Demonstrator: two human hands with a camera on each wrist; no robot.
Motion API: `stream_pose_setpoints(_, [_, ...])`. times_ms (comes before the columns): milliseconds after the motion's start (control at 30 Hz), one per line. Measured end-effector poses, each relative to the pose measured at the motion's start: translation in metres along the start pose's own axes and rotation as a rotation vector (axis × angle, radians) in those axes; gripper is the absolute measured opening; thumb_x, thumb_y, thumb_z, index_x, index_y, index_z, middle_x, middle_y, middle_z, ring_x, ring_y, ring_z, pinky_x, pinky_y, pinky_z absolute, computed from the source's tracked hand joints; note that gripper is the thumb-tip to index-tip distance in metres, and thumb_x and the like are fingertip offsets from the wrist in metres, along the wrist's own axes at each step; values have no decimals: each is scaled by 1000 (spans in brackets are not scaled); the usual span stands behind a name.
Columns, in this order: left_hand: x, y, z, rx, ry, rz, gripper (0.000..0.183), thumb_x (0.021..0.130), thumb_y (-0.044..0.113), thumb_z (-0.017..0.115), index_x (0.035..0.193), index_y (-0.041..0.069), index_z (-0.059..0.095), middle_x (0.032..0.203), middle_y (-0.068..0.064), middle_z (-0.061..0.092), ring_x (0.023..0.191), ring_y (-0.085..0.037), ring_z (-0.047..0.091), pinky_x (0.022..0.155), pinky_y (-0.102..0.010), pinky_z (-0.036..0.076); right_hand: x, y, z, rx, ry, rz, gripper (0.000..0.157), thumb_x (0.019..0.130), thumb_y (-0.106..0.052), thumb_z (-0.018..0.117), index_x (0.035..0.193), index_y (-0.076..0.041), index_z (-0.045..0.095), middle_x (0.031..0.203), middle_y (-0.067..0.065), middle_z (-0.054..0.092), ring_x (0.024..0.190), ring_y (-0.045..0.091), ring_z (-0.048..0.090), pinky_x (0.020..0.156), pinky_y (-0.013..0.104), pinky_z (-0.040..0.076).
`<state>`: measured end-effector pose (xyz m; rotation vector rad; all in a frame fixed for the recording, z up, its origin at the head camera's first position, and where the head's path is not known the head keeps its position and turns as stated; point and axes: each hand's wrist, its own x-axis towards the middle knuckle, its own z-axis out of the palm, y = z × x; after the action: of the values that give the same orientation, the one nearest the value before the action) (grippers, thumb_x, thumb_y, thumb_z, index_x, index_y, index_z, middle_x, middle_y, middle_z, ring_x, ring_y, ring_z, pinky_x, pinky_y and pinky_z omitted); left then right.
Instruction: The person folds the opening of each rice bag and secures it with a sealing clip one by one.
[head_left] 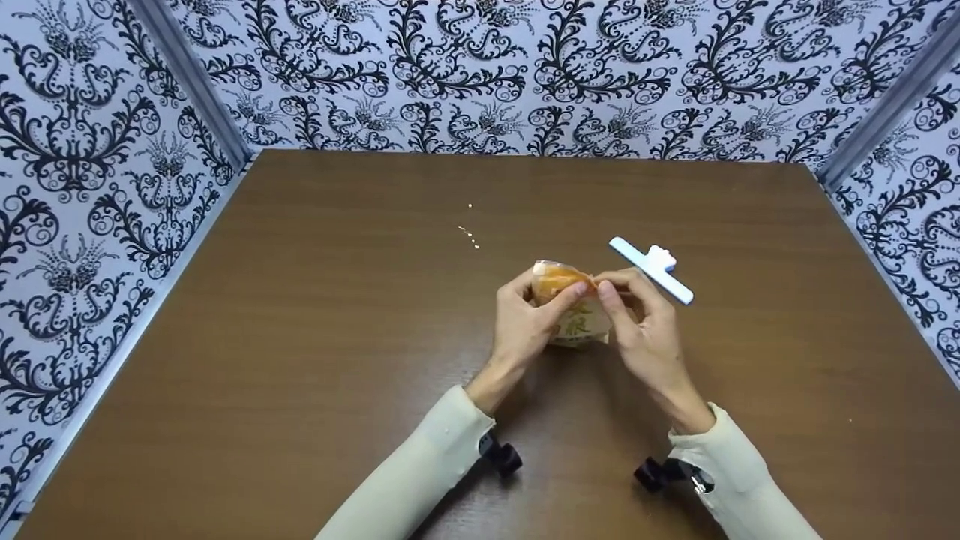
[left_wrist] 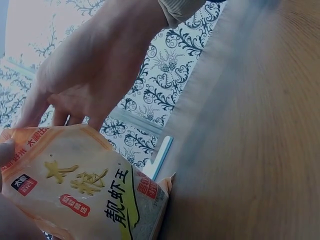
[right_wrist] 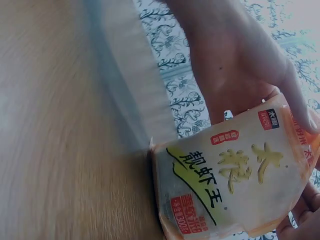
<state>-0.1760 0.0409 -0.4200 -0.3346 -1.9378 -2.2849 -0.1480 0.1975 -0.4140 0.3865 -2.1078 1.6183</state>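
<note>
A small plastic rice bag [head_left: 583, 324] with an orange top, gold characters and a black-and-green label stands upright on the table between both hands. My left hand [head_left: 519, 321] pinches the bag's orange top edge from the left. From the other side, my right hand [head_left: 649, 330] pinches the same edge, the thumbs close together. Both wrist views show the front of the rice bag [left_wrist: 85, 175], its bottom on the tabletop. Behind the right hand lies a pale blue-and-white bag clip [head_left: 652, 271], touched by neither hand.
Several tiny white grains [head_left: 476, 246] lie scattered on the brown wooden table [head_left: 337, 315], beyond and left of the bag. Patterned wall panels [head_left: 480, 75] with metal corner posts enclose the table's back and sides. Dark cameras [head_left: 506, 459] project from both cream sleeves [head_left: 420, 457].
</note>
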Motion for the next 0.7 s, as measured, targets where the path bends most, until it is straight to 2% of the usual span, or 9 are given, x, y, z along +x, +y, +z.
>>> stream_pose_setpoints(167, [1,1,0,-26,-2,-6,23,88,12,82,105,-1,75,89,-3,73,75,-7,65,66,-23,56,0,3,1,29,3,-3,15,103,-6,63,113,-2,73,107,0,69,103,14,65,93,23,52])
stream_pose_setpoints(367, [0,1,0,-21,2,-16,23,87,13,82,106,-1,76,88,-1,72,73,-7,64,61,-22,54,0,5,3,13,8,-67,15,102,-8,65,114,-5,74,106,-4,69,102,14,65,93,21,52])
stream_pose_setpoints(600, [-1,1,0,-12,13,-26,23,87,13,82,104,-1,76,82,2,69,66,-8,61,48,-22,48,0,7,4,-62,18,-87,17,100,-3,67,113,-8,75,104,-3,69,99,9,64,90,18,52])
stream_pose_setpoints(700, [-1,1,0,0,17,-15,23,87,14,82,104,-1,76,83,1,70,68,-7,61,51,-22,49,0,7,4,-79,25,-90,17,99,0,67,111,-8,75,102,-2,68,97,7,63,87,17,51])
